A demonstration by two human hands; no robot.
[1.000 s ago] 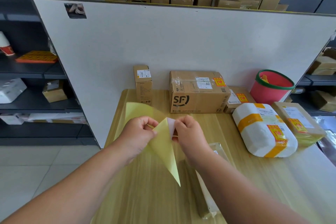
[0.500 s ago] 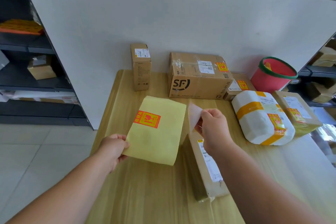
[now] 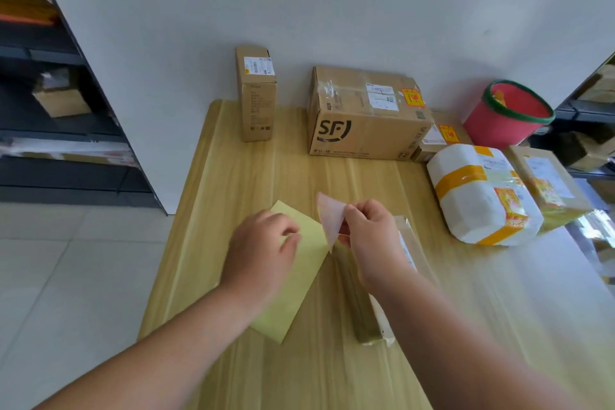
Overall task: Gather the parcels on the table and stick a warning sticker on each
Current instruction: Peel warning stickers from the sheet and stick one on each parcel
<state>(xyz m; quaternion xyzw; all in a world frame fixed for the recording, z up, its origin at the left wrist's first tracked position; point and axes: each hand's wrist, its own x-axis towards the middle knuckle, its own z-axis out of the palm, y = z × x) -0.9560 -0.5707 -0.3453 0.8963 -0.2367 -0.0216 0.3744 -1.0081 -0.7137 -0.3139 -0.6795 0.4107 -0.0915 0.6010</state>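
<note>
My right hand pinches a peeled warning sticker, its pale back facing me, above the near end of a long flat parcel on the wooden table. My left hand lies over the yellow sticker sheet, fingers curled on it. At the back stand a tall narrow box, an SF box and a small box. On the right lie a white wrapped parcel and a brown flat parcel. The last four show orange stickers.
A red bucket with a green rim stands at the back right. A white board walls off the table's far edge. Dark shelves with more boxes stand to the left, over a tiled floor.
My left hand has brought the yellow sheet down and toward the table's middle. My right hand, still pinching the sticker, has moved slightly toward me above the long parcel. The view has tilted downward.
</note>
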